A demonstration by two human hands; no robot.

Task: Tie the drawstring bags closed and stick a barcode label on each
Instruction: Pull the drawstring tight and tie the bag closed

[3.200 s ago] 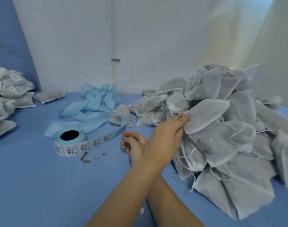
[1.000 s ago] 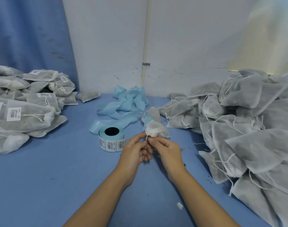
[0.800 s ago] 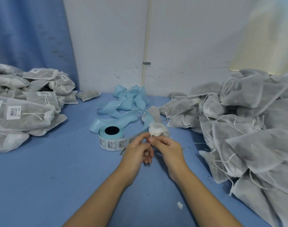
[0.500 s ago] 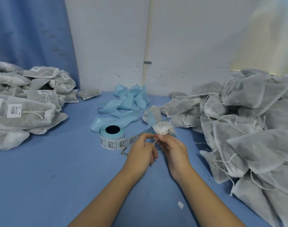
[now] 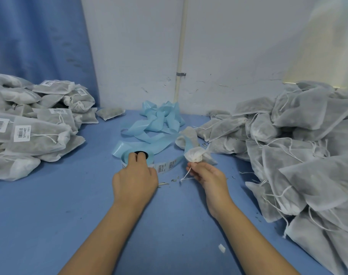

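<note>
Head view: the right hand (image 5: 208, 173) pinches the drawstring (image 5: 186, 174) of a small bag (image 5: 195, 154) lying on the worktop (image 5: 50, 205) beside the label roll (image 5: 151, 154), which the left hand (image 5: 135, 181) grips from above, fingers curled over it. The bag looks light and soft; its cinched neck seems the surest hold, since the thin string may slip.

Barcode labels (image 5: 22, 133) on stacked bags (image 5: 42, 142), on label strip (image 5: 166, 167), print illegible
</note>
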